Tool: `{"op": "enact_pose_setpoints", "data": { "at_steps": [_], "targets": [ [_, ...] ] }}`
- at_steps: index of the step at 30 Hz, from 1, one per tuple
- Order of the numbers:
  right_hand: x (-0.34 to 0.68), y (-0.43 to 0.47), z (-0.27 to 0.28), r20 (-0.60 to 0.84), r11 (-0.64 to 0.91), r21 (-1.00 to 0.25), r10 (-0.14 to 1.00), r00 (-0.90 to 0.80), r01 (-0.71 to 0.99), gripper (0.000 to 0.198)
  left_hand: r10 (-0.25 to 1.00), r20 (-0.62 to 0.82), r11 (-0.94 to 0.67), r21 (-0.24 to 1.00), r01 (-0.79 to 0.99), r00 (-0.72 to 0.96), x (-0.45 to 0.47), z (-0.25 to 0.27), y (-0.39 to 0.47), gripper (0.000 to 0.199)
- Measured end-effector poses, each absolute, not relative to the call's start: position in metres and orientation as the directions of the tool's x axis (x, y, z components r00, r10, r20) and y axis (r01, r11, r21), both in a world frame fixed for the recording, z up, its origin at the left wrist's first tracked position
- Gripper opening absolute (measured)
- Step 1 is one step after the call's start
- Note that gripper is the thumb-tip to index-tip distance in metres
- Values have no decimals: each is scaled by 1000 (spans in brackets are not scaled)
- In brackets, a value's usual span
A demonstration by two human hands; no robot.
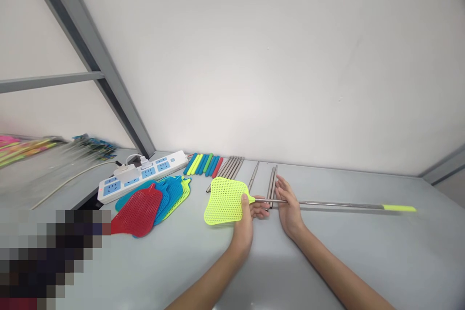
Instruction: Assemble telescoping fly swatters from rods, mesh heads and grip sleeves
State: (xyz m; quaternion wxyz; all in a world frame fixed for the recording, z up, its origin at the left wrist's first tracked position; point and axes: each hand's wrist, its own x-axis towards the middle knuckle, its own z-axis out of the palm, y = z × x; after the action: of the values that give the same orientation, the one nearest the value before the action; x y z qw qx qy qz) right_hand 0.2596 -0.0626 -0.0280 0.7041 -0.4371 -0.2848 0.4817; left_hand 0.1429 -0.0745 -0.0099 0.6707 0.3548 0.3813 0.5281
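A yellow fly swatter (224,201) with a long telescopic metal rod and a yellow grip lies across both hands, its mesh head to the left and its grip to the right. My left hand (245,223) pinches the neck of the head, thumb on top and fingers beneath. My right hand (290,210) is around the metal rod, thumb near me and fingers loosely bent beyond it. Just beyond my hands lie a few loose metal rods (272,184) and a single rod (254,175).
Red (141,210) and blue swatter heads (173,193) lie piled at left by a white power strip (160,168). Coloured grips (203,164) and several metal rods (230,167) line the wall. Bagged swatters (90,147) lie far left; a pixelated area covers the lower left.
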Motion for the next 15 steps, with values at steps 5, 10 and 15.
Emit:
{"op": "enact_pose_setpoints", "data": {
  "at_steps": [5,10,15],
  "targets": [
    [257,-46,-28,-37,133,-868,943,330,-478,27,982,-145,183,898,-399,123,144,-12,-75,50],
    [239,-30,-28,-47,134,-853,943,330,-505,25,990,-140,131,911,-391,6,140,-12,-71,49],
    [219,-19,-31,-79,108,-848,942,325,-519,26,977,-97,20,928,-373,-189,131,-10,-64,43]
  ]
}}
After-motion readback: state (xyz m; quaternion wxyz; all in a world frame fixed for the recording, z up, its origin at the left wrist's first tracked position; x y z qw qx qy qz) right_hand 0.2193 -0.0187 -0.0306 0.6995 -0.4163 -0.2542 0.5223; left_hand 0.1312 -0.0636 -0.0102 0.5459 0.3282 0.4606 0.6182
